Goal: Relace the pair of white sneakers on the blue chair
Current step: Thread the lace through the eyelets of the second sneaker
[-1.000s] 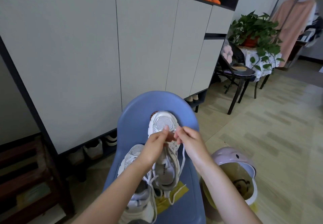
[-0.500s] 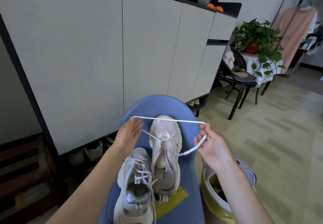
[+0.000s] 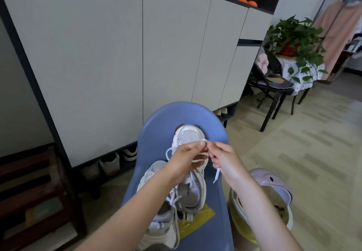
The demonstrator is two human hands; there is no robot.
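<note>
Sneakers, white with mesh toes and chunky soles, lie side by side on the blue chair (image 3: pixel 156 133), a smooth moulded plastic seat with a rounded back edge. I see the farther sneaker (image 3: pixel 189 139) lying lengthwise along the seat, toe toward the rounded far edge and heel opening toward me, its insole printed with dark lettering. I see the nearer sneaker (image 3: pixel 164 225) toward the seat's left edge and its near end, toe pointing the same way, its cords threaded and crossed. A flat white shoelace (image 3: pixel 216 175) runs from the farther sneaker up to both hands, one stiff tip dangling loose under the right wrist. My left hand (image 3: pixel 186 160) hovers over the farther sneaker's eyelets, thumb and forefinger pinching the lace. My right hand (image 3: pixel 223 156) meets it fingertip to fingertip, pinching the same lace, the other fingers curled. A crinkled yellow wrapper (image 3: pixel 203 217) lies flat under the heels. Beside the seat's right edge stands a round bin (image 3: pixel 274 184) with a pale lilac lid tipped open. Pale flat-fronted cabinet doors (image 3: pixel 98 55) rise behind.
</note>
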